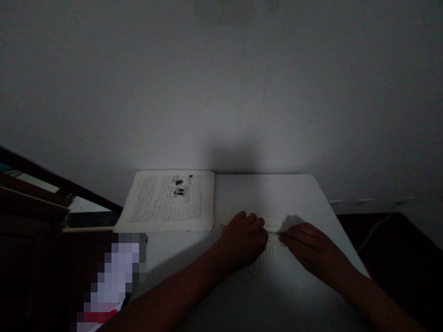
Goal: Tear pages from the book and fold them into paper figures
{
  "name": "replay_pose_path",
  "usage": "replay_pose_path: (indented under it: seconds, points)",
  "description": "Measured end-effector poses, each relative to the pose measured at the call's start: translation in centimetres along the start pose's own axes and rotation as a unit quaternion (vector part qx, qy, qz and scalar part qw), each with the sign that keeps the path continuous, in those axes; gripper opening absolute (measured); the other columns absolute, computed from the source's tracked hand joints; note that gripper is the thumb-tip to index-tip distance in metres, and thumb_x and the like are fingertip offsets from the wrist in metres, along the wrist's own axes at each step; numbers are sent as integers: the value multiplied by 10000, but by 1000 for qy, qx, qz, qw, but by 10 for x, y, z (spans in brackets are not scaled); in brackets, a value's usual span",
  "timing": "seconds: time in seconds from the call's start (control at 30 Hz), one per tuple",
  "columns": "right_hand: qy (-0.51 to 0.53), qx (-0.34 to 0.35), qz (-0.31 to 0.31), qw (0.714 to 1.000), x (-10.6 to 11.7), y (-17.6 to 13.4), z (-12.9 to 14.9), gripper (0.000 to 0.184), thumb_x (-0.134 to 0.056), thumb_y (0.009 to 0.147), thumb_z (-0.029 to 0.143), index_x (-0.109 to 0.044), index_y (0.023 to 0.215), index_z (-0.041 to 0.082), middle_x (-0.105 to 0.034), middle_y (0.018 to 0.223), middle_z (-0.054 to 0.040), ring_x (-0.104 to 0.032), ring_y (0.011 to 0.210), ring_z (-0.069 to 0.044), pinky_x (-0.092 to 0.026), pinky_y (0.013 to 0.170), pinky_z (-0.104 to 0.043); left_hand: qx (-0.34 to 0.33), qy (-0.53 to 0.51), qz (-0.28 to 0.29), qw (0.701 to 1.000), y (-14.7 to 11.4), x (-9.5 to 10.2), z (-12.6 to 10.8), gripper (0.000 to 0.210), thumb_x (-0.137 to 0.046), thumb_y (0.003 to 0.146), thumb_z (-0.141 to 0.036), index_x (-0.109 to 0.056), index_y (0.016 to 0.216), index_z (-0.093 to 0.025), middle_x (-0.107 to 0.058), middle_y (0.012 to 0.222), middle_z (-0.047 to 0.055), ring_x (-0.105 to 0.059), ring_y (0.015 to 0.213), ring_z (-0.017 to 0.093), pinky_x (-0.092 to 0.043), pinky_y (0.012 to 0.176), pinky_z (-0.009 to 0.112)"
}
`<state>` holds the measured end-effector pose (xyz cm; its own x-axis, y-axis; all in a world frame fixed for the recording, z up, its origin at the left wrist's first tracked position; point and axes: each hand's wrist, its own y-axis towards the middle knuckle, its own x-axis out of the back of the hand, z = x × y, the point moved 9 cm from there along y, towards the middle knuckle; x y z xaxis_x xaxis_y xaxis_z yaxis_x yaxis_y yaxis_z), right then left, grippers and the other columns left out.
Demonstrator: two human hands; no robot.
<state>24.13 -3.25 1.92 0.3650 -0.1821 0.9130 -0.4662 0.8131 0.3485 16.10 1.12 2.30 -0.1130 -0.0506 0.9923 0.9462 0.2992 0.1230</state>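
Note:
A small sheet of printed paper (266, 259), with folded-looking edges, lies on the white table (238, 196). My left hand (245, 237) is closed over its left part, fingers curled and pressing on it. From the other side my right hand (308, 246) reaches in, its fingers drawn together and the tips at the paper's right edge. Between the two hands a dark crease line runs across the paper. Both hands hide much of the sheet, and the light is dim.
A stack of printed pages (166, 203) with a small picture on top sits at the table's back left corner. The wall (221, 92) rises behind the table. A pixelated patch covers something at the lower left. A pale cable (375, 226) hangs at the right.

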Motion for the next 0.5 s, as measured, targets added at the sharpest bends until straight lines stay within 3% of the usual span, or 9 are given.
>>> replay_pose_path:
  seconds: [0.3, 0.5]
  points:
    - [-4, -7, 10, 1000, -2, -3, 1, 290, -492, 843, 113, -633, 1073, 220, -685, 1001, -55, -612, 904, -205, -521, 803, -393, 10, 1, 5, 1000, -6, 0, -3, 114, -453, 859, -180, -562, 849, -147, -529, 849, 69, -483, 798, 215, -376, 656, 357]
    - [-7, -17, 25, 1000, -2, -6, 2, 401, -431, 802, 27, -615, 1108, 210, -670, 1059, -59, -604, 941, -212, -517, 827, -402, 23, -7, 7, 1000, -11, 1, -4, 127, -435, 865, -181, -553, 884, -140, -525, 880, 68, -481, 820, 220, -383, 673, 363]
